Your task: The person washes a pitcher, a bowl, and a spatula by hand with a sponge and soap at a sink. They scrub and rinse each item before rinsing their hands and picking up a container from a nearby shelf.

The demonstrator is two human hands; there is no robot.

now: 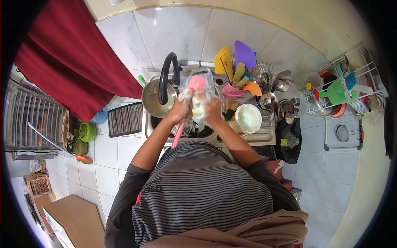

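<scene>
Over the sink (145, 131), my left hand (180, 108) is closed around a pink spatula (197, 83). Its blade points up toward the wall and its handle slants down toward my body. My right hand (212, 110) presses a foam-covered sponge (199, 108) close against the spatula. Suds coat the fingers of both hands and hide part of the sponge. Just left of my hands, a metal pot (154, 108) sits under the black faucet (164, 82). To the right stands a white tub (248, 118) with whitish soapy liquid inside.
Behind the tub, a pink container (233, 91) holds several spatulas and brushes. A whisk (263, 74) and metal utensils crowd the right side. A wire rack (347, 91) with utensils hangs on the right wall. A red curtain (74, 53) hangs at the left.
</scene>
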